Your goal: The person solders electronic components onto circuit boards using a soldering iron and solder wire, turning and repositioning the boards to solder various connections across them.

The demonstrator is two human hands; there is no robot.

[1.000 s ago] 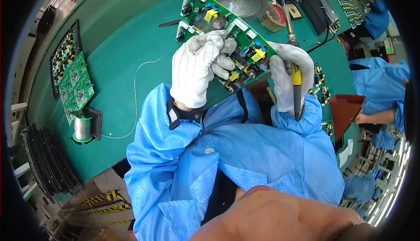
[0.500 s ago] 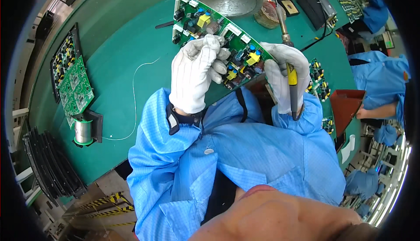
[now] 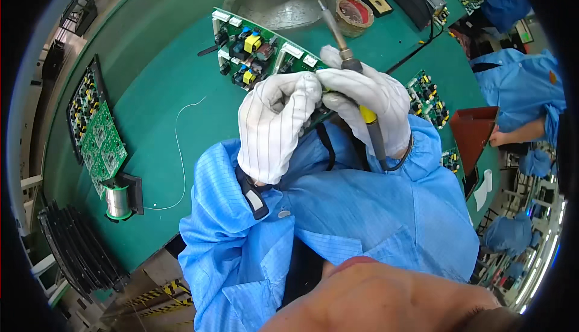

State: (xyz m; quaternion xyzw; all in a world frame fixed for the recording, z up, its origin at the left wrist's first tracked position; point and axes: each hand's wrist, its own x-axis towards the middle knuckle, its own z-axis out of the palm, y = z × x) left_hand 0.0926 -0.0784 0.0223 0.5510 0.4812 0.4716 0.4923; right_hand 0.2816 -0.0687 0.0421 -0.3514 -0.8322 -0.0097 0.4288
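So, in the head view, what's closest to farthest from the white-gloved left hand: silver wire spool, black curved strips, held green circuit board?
1. Held green board: at the left hand
2. Silver wire spool: left
3. Black curved strips: lower left

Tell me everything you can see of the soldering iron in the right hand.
The slim, yellow-and-dark soldering iron has a dull, metallic-looking shaft, a dark collar and a dark handle with a yellow section. It slants across the white-gloved right grip, which holds it, with its tip pointing up and left, seen in front of the grey, bell-shaped metal hood. Whether it is hot does not show.
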